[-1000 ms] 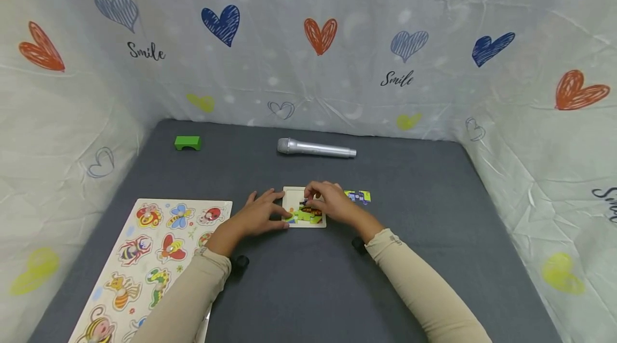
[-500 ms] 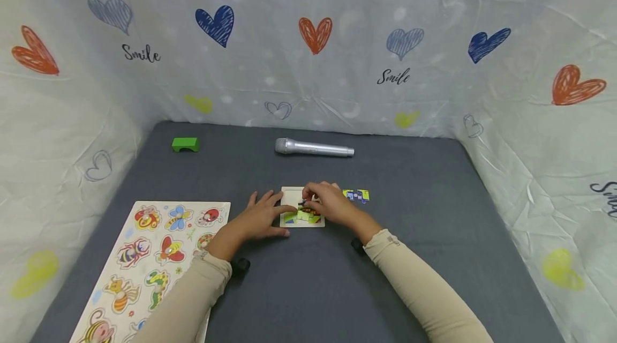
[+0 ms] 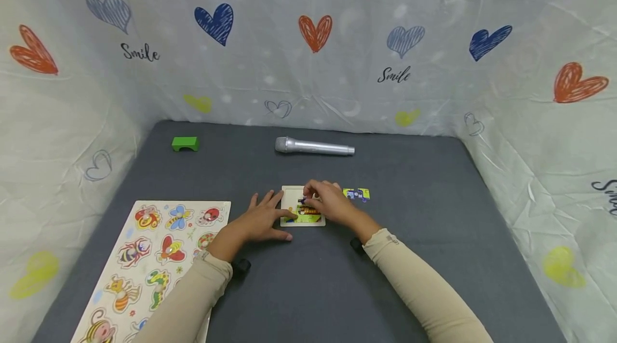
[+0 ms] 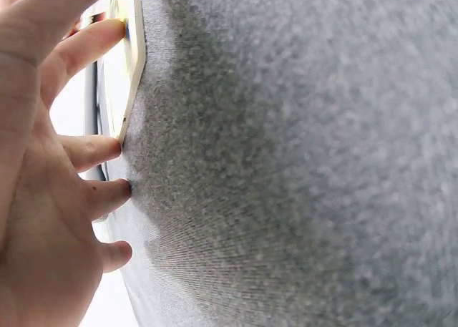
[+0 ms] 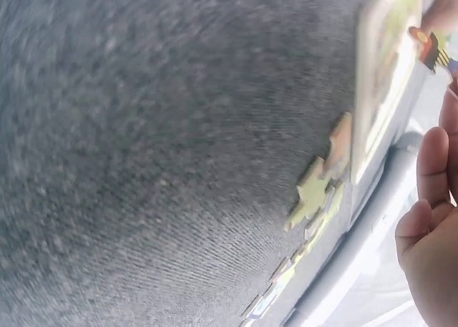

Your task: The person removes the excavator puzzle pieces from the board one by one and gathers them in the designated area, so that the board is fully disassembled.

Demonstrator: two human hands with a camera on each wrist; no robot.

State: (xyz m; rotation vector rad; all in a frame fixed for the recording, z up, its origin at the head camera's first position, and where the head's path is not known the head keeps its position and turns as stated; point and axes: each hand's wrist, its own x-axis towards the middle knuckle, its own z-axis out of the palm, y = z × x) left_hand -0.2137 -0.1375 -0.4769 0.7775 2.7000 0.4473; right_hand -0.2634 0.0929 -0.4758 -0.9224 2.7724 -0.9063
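A small wooden puzzle tray lies mid-table, its lower part filled with green, yellow and orange pieces. My left hand spreads over its left side. Its index finger presses on the pieces at the lower left, the middle finger touches the frame, and the thumb rests on the cloth. Over the tray's right side, my right hand pinches a puzzle piece with red, black and yellow on it, held tilted between thumb and fingers. Right of the tray lie loose puzzle pieces, partly hidden behind the right hand.
A large insect peg board lies at the left, under the left forearm. Behind the tray lies a silver microphone. A green arch block sits at the back left. A hanging printed sheet encloses the table's back and sides.
My left index finger has moved from the tray's left edge onto the lower pieces. The light green pieces there now look flatter. My right hand stays nearly in place with its piece.
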